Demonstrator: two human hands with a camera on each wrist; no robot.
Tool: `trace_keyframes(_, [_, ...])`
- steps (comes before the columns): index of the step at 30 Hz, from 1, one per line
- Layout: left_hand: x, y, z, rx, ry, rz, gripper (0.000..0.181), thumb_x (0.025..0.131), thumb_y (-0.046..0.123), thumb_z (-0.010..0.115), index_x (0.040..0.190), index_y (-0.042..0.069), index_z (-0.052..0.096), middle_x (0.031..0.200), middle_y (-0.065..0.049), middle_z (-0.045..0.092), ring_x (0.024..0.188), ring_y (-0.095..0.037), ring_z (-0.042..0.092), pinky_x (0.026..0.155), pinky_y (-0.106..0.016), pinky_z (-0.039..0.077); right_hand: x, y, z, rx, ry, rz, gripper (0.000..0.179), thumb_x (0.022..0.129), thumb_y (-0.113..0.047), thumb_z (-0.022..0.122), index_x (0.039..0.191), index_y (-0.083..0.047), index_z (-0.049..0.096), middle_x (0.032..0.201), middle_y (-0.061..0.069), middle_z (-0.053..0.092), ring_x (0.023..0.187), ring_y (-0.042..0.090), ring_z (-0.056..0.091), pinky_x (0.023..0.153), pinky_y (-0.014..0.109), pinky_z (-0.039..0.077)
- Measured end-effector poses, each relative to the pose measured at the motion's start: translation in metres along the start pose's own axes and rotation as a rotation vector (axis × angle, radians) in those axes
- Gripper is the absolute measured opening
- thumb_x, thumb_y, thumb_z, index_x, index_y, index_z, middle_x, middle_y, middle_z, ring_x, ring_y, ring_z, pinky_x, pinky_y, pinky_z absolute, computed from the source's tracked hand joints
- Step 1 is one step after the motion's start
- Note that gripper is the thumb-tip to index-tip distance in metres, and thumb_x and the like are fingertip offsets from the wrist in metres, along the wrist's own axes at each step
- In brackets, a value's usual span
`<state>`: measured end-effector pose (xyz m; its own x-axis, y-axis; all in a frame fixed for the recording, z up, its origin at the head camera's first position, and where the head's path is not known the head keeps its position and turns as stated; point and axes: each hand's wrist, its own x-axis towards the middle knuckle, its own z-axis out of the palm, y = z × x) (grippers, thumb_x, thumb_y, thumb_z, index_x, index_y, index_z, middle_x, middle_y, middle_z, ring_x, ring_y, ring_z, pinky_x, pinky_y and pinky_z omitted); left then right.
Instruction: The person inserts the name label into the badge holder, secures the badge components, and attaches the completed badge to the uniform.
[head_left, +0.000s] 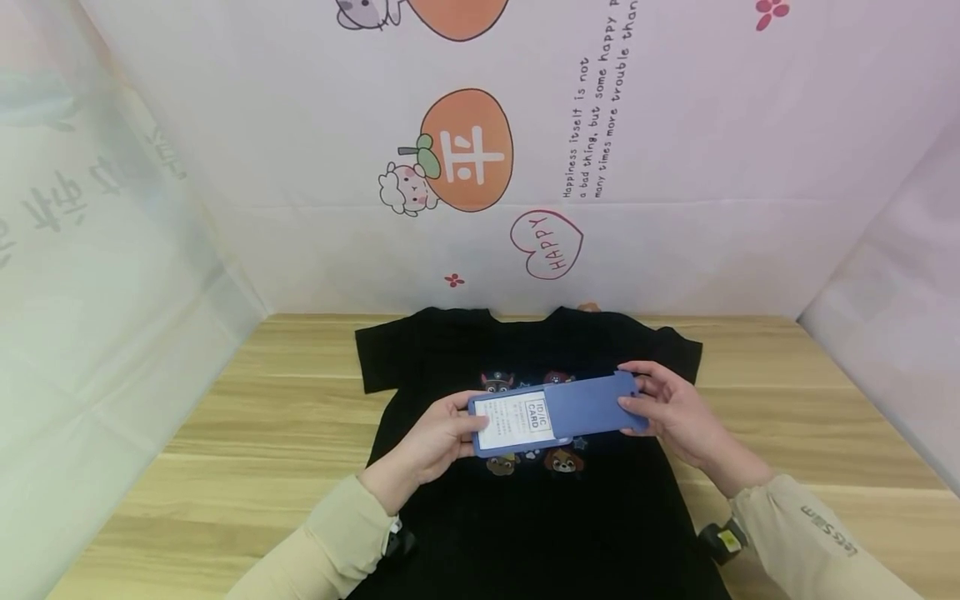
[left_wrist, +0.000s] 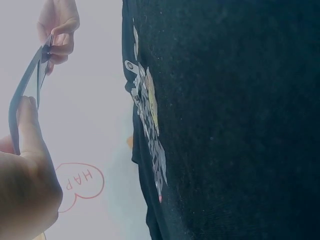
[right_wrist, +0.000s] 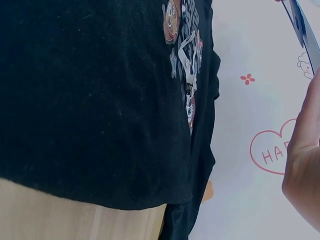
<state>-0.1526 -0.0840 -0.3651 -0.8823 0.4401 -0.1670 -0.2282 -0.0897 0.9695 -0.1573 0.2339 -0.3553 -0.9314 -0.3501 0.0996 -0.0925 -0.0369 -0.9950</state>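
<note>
A blue card holder [head_left: 588, 407] is held up in front of me over a black T-shirt [head_left: 525, 525], drawn out lengthwise in two sliding parts. In its left part shows a white card [head_left: 506, 425] printed "ID/IC CARD". My left hand [head_left: 435, 437] grips that left end, thumb over the card's edge. The right hand [head_left: 678, 417] pinches the far right end of the plain blue part between thumb and fingers. Seen edge-on in the left wrist view, the holder [left_wrist: 21, 92] spans both hands. Only a slice of it shows in the right wrist view, by the right hand [right_wrist: 305, 150].
The T-shirt lies spread on a wood-grain table [head_left: 247, 433], cartoon dogs printed on its chest. Behind the table hangs a white printed cloth [head_left: 337, 250], with a red heart reading "HAPPY". White cloth walls [head_left: 892, 242] stand on both sides.
</note>
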Motion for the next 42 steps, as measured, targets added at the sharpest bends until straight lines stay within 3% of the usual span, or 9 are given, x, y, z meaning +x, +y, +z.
trace_keyframes(23, [-0.0002, 0.0018, -0.0018, 0.012, -0.011, -0.005, 0.043, 0.097, 0.005, 0.046, 0.139, 0.0, 0.039, 0.125, -0.023, 0.059, 0.1, -0.02, 0.067, 0.086, -0.036, 0.055, 0.0021, 0.0015, -0.002, -0.014, 0.001, 0.012, 0.034, 0.094, 0.001, 0.053, 0.115, -0.026, 0.052, 0.096, -0.004, 0.052, 0.085, 0.008, 0.059, 0.067, 0.032, 0.058])
trace_keyframes(42, [0.0009, -0.0015, -0.0019, 0.006, 0.003, -0.002, 0.043, 0.097, 0.004, 0.046, 0.139, 0.0, 0.039, 0.122, -0.022, 0.061, 0.096, -0.017, 0.067, 0.084, -0.034, 0.055, 0.0033, 0.0082, 0.0018, 0.003, -0.011, 0.01, 0.031, 0.094, 0.0, 0.053, 0.118, -0.02, 0.052, 0.094, -0.004, 0.055, 0.084, 0.008, 0.061, 0.068, 0.036, 0.059])
